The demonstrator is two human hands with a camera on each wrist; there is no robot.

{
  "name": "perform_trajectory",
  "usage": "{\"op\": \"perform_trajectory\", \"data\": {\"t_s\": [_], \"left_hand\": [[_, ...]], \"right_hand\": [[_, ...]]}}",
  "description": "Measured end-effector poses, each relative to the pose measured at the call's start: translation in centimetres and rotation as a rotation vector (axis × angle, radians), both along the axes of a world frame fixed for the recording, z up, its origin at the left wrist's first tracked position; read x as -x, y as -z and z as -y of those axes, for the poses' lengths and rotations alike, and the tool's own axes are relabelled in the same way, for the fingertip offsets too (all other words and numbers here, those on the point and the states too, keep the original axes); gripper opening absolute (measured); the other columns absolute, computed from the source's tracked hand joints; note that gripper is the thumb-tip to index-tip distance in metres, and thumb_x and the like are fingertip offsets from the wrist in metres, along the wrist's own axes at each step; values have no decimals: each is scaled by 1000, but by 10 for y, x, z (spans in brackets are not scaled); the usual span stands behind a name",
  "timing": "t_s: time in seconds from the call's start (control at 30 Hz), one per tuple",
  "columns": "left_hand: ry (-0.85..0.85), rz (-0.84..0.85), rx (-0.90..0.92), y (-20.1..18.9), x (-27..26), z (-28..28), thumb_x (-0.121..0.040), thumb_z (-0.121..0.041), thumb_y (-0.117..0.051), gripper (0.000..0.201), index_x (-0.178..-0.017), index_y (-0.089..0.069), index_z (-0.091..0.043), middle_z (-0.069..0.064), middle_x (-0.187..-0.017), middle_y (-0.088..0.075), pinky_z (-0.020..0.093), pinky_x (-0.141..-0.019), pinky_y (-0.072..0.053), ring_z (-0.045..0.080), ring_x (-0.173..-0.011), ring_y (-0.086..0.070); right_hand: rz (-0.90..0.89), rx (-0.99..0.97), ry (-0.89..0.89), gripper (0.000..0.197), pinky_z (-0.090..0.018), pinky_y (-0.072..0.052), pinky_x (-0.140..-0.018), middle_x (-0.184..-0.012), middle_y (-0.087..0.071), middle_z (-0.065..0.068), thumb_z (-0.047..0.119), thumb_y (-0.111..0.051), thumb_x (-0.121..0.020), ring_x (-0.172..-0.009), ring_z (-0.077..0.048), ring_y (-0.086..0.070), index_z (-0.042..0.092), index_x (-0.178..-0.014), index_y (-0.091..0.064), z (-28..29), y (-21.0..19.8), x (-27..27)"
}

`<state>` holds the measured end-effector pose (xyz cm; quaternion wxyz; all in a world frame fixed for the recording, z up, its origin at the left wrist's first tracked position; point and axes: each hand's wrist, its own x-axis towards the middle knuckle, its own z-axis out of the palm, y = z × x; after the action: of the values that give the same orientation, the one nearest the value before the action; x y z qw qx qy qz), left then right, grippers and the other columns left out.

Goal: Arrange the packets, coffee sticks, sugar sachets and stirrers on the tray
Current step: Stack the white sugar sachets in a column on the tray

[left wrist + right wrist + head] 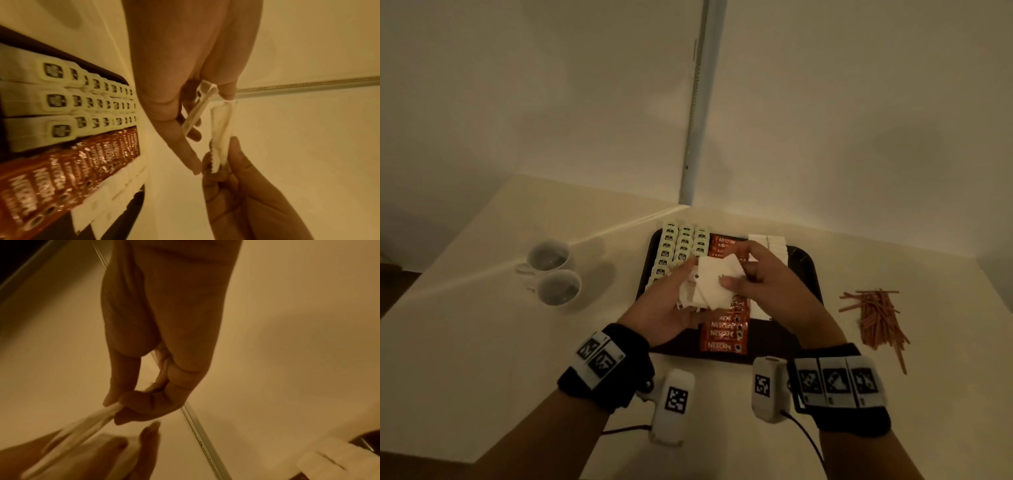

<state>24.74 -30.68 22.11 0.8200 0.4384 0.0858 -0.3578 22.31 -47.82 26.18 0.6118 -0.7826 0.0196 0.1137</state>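
Note:
A black tray carries rows of pale green packets on its left, red coffee sticks down the middle and white sugar sachets at the back right. Above the tray my left hand cups a loose stack of white sachets from below. My right hand pinches the top sachet of that stack between thumb and fingers. The left wrist view shows the pinched sachet edge-on, a little apart from the ones my left hand holds. Brown stirrers lie in a pile right of the tray.
Two white cups stand on the table left of the tray. The tray sits near the back corner, where a pale vertical rail runs up the wall. The table's left edge slants at the lower left.

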Motion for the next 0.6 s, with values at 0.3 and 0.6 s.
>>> {"op": "perform_trajectory", "data": {"t_s": [0.3,0.6], "left_hand": [[26,27,37,-17,-17,30,-84,-35,-55,33,-111,-62,-17,9,-90,-74,37,-64,-59,21,-79,-72],[54,3,155,-16,-22,51,-85,-32,-56,27,-106,-64,-16,11,-87,-73,31,-53,-57,24,-73,-71]], "right_hand": [[179,179,136,15,-14,-51,-61,-102,-64,2,11,-57,-91,-83,-6,-62,15,-104,-64,16,4,-15],[309,234,259,9,-10,-47,-62,-84,-66,13,12,-64,-86,-75,1,-59,19,-87,-70,43,9,-30]]}}
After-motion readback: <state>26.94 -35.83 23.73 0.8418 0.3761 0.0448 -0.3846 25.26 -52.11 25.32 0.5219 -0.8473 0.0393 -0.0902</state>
